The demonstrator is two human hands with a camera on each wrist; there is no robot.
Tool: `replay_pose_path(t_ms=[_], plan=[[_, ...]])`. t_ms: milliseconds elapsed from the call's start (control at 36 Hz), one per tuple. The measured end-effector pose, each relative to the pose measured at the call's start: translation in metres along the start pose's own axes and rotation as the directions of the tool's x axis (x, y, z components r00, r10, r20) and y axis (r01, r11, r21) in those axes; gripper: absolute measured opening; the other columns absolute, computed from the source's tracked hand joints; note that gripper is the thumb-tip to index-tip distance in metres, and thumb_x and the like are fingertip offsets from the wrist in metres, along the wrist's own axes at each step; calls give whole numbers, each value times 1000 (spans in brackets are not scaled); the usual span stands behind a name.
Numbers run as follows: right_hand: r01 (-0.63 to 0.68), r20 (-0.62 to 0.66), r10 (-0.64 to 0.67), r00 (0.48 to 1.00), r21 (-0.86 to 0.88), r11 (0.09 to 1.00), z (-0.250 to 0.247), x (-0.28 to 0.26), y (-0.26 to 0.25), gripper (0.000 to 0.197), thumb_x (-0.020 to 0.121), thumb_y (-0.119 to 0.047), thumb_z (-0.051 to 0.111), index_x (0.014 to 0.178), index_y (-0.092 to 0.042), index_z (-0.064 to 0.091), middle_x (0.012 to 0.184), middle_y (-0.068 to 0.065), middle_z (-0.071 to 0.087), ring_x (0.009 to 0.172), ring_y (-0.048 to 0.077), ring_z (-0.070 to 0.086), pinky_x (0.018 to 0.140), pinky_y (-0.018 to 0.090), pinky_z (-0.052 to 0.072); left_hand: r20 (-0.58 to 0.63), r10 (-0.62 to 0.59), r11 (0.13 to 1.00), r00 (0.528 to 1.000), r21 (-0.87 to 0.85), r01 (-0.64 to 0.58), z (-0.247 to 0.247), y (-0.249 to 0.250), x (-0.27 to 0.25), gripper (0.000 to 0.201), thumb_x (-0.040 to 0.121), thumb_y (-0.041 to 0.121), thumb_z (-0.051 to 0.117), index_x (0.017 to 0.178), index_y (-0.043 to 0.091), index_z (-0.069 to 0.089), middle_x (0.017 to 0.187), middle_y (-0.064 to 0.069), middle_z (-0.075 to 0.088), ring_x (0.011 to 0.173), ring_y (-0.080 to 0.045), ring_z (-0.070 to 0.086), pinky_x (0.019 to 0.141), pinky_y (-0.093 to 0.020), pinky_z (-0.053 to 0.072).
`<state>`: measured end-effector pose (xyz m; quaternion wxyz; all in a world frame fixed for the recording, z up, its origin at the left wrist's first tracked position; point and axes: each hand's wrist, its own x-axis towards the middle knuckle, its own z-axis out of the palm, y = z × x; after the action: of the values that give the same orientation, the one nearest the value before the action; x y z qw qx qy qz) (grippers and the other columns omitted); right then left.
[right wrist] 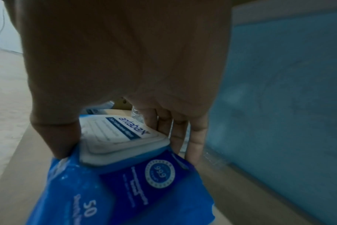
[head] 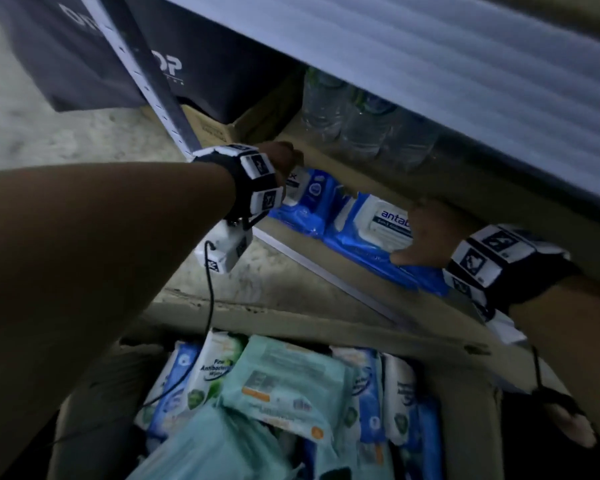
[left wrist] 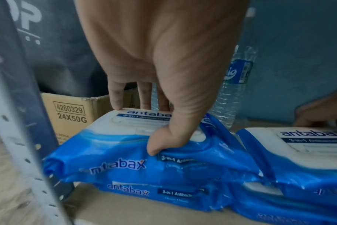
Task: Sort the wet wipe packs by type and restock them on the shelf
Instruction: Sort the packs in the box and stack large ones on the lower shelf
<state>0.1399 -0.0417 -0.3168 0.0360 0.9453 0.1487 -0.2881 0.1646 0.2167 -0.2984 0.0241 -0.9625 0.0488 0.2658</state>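
Water bottles (head: 354,123) mostly hidden under upper shelf (head: 430,64); box print blurred.

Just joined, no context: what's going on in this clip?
A person is restocking blue antabax wipe packs on a low shelf. The left hand grips the top pack of the left stack, thumb at its front, fingers behind. The right hand holds the pack beside it. An open carton below holds mixed blue and green packs, unsorted.
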Motion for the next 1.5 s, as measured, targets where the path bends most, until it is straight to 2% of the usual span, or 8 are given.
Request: replay_pose_path(t_ms=[278, 472, 583, 722, 1167, 1278, 1417, 1500], plan=[[-11, 16, 10, 1000, 104, 995, 11, 31, -3, 72, 74, -48, 78, 125, -6, 50, 132, 14, 49, 119, 29, 53, 90, 33, 45, 18, 61, 997, 998, -57, -60, 16, -8, 48, 67, 90, 13, 64, 149, 16, 35, 150, -15, 36, 135, -36, 39, 103, -45, 36], [64, -50, -59, 997, 106, 992, 0, 22, -1, 82, 64, -49, 87, 129, -12, 54, 132, 13, 41, 115, 29, 51, 94, 36, 47, -42, 17, 997, 999, -71, -20, 22, -7, 31, 72, 91, 9, 62, 154, 17, 28, 156, -12, 33, 140, -31, 36, 109, -36, 32], [145, -141, -127, 982, 122, 982, -8, 10, -5, 56, 72, -43, 83, 119, -16, 69, 120, 7, 59, 102, 22, 60, 85, 31, 50, -96, -33, 999, 995, -39, 30, 13, -9, 7, 75, 81, 19, 77, 147, 23, 43, 139, -9, 55, 122, -32, 55, 95, -41, 50], [113, -78, -106, 991, 87, 990, 0, 1, -12, 45, 76, -40, 78, 118, -24, 71, 127, 5, 60, 110, 24, 60, 93, 35, 53, -96, -47, 999, 994, -18, 45, 21, -11, -8, 51, 85, 18, 68, 134, 24, 59, 123, -8, 61, 106, -29, 58, 85, -33, 49], [30, 52, -26, 998, -89, 996, 2, 16, -33, 42, 86, -47, 62, 116, -20, 71, 124, 3, 63, 111, 23, 59, 93, 34, 53, 95, -8, 990, 995, 143, -5, 27, -9, 9, 55, 100, 26, 51, 151, 32, 32, 158, 4, 27, 142, -24, 30, 112, -38, 35], [8, 67, -8, 998, -8, 1000, 6, 21, -26, 29, 81, -47, 62, 91, -22, 72, 111, -1, 66, 94, 18, 59, 76, 26, 50, 127, 30, 963, 991, 261, -63, 30, -10, 14, 41, 97, 21, 54, 137, 12, 54, 142, -11, 50, 128, -28, 50, 102, -37, 41], [-3, 225, 7, 974, -17, 1000, 1, 15, -20, 67, 92, -50, 57, 151, -24, 38, 158, -1, 31, 142, 21, 34, 113, 27, 30, 192, -22, 978, 981, 208, -19, 50, -7, 21, 57, 96, 33, 50, 150, 18, 37, 153, -8, 35, 136, -33, 40, 103, -51, 43], [-17, 233, 3, 973, 58, 998, -2, -1, -21, 85, 92, -53, 57, 158, -27, 11, 163, 1, 17, 147, 23, 24, 113, 27, 27, 105, -11, 992, 994, 129, -3, 33, 0, -10, 47, 89, 27, 50, 135, 21, 55, 135, -6, 56, 118, -31, 56, 92, -50, 52]])
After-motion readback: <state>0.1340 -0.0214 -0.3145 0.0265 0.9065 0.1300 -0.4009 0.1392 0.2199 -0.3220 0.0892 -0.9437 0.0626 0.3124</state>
